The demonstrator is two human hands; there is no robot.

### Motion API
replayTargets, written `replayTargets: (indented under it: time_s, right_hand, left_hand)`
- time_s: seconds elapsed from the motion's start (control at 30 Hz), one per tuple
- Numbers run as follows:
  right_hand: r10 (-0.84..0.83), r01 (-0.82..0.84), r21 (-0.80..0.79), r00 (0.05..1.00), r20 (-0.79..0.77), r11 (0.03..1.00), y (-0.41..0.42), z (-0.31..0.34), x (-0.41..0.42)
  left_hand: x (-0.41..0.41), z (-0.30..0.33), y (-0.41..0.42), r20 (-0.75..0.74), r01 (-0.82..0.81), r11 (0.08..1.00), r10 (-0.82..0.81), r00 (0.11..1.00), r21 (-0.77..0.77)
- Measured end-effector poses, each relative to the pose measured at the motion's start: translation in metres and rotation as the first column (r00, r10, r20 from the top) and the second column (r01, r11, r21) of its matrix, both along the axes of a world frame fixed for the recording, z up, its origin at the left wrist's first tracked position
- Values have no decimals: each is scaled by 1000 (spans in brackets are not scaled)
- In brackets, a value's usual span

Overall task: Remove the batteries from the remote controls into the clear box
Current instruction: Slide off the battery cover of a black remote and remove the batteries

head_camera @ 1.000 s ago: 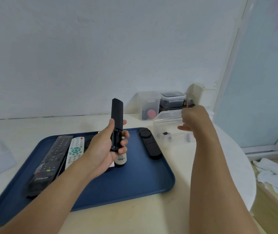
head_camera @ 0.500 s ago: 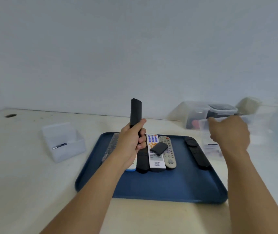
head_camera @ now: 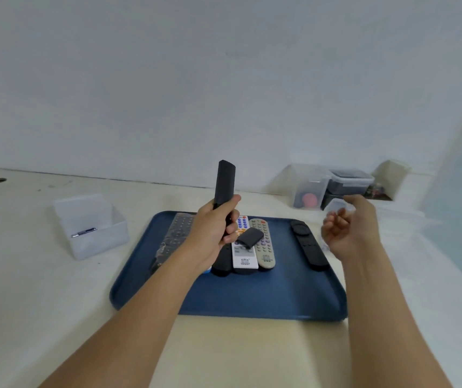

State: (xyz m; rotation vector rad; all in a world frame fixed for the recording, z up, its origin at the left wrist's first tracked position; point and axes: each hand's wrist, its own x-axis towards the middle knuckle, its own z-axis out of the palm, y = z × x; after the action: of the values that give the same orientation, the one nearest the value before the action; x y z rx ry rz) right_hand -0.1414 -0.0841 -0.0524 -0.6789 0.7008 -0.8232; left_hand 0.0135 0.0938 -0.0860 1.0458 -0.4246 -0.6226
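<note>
Pale tabletop (head_camera: 42,303) is backed by a plain white wall. A slim black remote (head_camera: 224,189) is held upright above the blue tray (head_camera: 266,301) by the left hand (head_camera: 213,233), whose fingers are curled round its lower part. The right hand (head_camera: 347,231) is raised at the tray's right edge, loosely curled, with nothing gripped. Other remotes (head_camera: 263,245) are laid on the tray; their printing cannot be read. A clear box (head_camera: 89,225) is seen at far left.

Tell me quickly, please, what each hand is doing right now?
Left hand: grips the black remote, held upright above the tray.
Right hand: open, fingers loosely curled, holding nothing.
</note>
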Motion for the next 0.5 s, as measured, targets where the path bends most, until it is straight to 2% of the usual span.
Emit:
replayTargets:
  time_s: [0.07, 0.13, 0.2, 0.27, 0.3, 0.4, 0.47, 0.5]
  right_hand:
    - [20, -20, -36, 1000, -1, 999, 22, 1, 8]
    - [76, -85, -148, 995, -67, 985, 47, 4, 21]
    - [225, -286, -346, 953, -205, 894, 75, 10, 38]
    - [346, -541, -552, 837, -423, 635, 109, 14, 62]
    - [329, -603, -637, 797, -506, 480, 120, 16, 70]
    - [201, -625, -780, 768, -608, 35, 164, 18, 114]
    - [144, -625, -765, 752, -643, -154, 190, 17, 142]
    - [124, -622, -750, 745, -655, -225, 206, 16, 157]
  left_hand:
    - [-3, 0, 0, 3, 8, 1000, -8, 1000, 10]
    - [-4, 5, 4, -3, 12, 1000, -12, 1000, 6]
    - [2, 15, 14, 11, -26, 1000, 26, 1000, 2]
    - [16, 29, 40, 131, -134, 990, 128, 983, 36]
    - [21, 35, 51, 201, -181, 982, 166, 965, 61]
    - [48, 51, 116, 350, -377, 919, 316, 882, 119]
    - [64, 53, 155, 472, -547, 820, 420, 775, 167]
    - [73, 50, 176, 552, -651, 737, 472, 688, 181]
